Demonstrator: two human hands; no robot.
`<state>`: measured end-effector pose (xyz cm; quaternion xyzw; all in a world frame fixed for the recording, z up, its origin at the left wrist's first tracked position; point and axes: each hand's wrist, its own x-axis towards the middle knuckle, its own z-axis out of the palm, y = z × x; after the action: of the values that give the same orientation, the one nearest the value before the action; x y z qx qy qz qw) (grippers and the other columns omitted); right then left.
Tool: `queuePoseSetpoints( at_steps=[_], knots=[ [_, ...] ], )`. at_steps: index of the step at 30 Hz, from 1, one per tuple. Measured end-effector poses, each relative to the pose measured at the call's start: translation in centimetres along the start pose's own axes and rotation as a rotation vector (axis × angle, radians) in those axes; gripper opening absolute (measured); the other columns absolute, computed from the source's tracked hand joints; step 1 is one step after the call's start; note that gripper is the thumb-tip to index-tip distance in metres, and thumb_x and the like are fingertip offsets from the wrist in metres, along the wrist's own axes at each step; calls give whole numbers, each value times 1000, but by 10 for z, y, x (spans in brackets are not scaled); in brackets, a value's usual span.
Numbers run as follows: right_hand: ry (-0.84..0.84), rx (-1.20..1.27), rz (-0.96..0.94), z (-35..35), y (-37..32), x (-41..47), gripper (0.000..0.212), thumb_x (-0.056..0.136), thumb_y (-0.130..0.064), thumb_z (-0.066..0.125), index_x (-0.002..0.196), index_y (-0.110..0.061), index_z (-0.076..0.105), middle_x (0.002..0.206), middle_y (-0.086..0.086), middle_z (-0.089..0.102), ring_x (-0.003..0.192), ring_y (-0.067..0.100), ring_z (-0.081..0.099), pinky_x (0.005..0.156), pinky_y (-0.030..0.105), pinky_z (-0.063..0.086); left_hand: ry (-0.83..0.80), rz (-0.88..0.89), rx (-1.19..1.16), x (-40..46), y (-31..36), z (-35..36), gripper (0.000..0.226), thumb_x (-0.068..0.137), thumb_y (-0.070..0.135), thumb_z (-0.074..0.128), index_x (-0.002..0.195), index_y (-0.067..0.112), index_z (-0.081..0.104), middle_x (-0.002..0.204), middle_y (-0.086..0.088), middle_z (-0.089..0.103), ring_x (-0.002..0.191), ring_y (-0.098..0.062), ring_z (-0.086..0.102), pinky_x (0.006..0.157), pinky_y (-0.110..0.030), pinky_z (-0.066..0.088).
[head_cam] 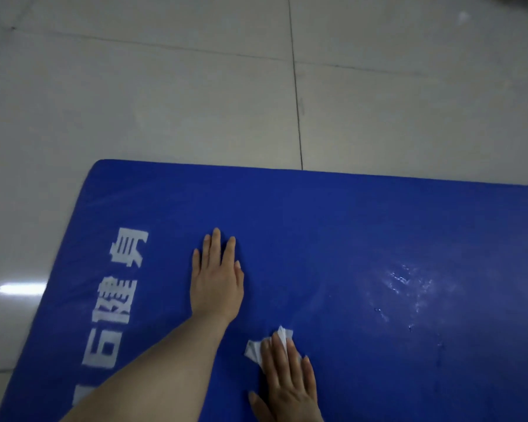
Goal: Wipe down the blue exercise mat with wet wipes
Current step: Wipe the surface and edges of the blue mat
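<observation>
A smooth blue padded exercise mat lies flat on a floor of large pale grey glossy tiles, filling the lower part of the view, with its rounded far-left corner near the middle left of the picture. Worn white printed characters run along the mat's left side.

The person's left hand rests palm down on the blue surface, fingers straight and close together, pointing away from the body; it holds nothing, and its bare forearm stretches back toward the lower left corner of the view.

Just to the right and nearer the body, the right hand lies flat with its fingers extended over a crumpled white wet wipe, pressing it against the mat. The wipe shows beyond the fingertips and on the hand's left side; the rest is hidden beneath the palm. The 2 hands are near one another but do not touch.

Further right on the mat, a shiny streaked wet patch catches the light, with a few small droplets below it. A bright white reflection sits on the tile at the left edge.
</observation>
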<state>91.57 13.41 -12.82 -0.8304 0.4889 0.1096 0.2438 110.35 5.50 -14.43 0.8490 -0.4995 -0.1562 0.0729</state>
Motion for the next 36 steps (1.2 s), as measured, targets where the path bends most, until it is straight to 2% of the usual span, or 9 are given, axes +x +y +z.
queuePoseSetpoints(
  at_steps=[5, 7, 10, 13, 15, 20, 25, 32, 36],
  knots=[
    [235, 16, -73, -7, -8, 3, 70, 73, -45, 40, 141, -32, 29, 159, -12, -9, 145, 6, -5, 104, 26, 27, 13, 21, -17, -1, -3, 1, 52, 96, 29, 35, 146, 15, 33, 158, -10, 15, 146, -25, 11, 118, -41, 6],
    [325, 13, -191, -12, -2, 14, 31, 94, -23, 33, 122, -25, 47, 157, -15, 12, 139, 1, 26, 89, 21, 43, 23, 16, -33, 0, -1, 1, 52, 94, 26, 43, 144, 14, 38, 156, -12, 21, 145, -27, 17, 117, -43, 11],
    [402, 275, -206, -37, -6, 60, 36, 89, -9, 54, 124, -15, 59, 135, -9, 51, 108, 19, 64, 81, 28, 56, 40, 18, -39, -1, -3, 4, 54, 88, 20, 55, 140, 11, 44, 153, -14, 27, 142, -28, 25, 115, -44, 17],
    [522, 474, 29, -87, -14, 140, 25, 96, -23, 56, 119, -22, 66, 120, -4, 64, 109, 16, 59, 87, 26, 52, 60, 31, -14, -1, -4, 5, 50, 92, 21, 46, 140, 12, 44, 154, -13, 26, 142, -28, 24, 117, -40, 9],
    [581, 443, 18, -116, -12, 202, 40, 97, -8, 46, 135, -21, 52, 146, -5, 43, 128, 14, 44, 105, 33, 39, 76, 17, -1, -1, -4, 5, 52, 92, 27, 31, 139, 12, 45, 153, -13, 28, 142, -28, 26, 116, -39, 7],
    [182, -108, -188, -119, 3, 286, 55, 102, -29, 29, 152, -21, 8, 160, -4, -5, 147, 18, -3, 118, 41, -2, 113, 17, 1, -1, -5, 8, 56, 90, 30, 23, 139, 14, 46, 154, -11, 28, 143, -25, 23, 117, -40, 12],
    [338, -232, -142, -131, 64, 280, 63, 96, -3, 34, 152, -15, 9, 160, 0, 3, 147, 19, 6, 118, 37, 3, 129, 11, 8, -1, -2, 4, 56, 89, 28, 23, 136, 13, 50, 151, -12, 33, 141, -27, 28, 115, -45, 22],
    [498, -29, 526, -147, 88, 289, 54, 94, -5, 36, 147, -9, 23, 157, 11, 15, 141, 32, 20, 113, 42, 23, 146, 12, 22, 0, -3, 8, 56, 88, 28, 25, 135, 13, 51, 149, -12, 37, 139, -27, 32, 113, -46, 25],
    [488, -136, -65, -122, 4, 311, 53, 90, -2, 41, 140, -14, 32, 147, 10, 30, 133, 32, 30, 106, 40, 29, 150, 20, 4, -1, -3, 6, 55, 87, 28, 27, 134, 13, 53, 149, -12, 37, 139, -28, 32, 114, -45, 24]
  ],
)
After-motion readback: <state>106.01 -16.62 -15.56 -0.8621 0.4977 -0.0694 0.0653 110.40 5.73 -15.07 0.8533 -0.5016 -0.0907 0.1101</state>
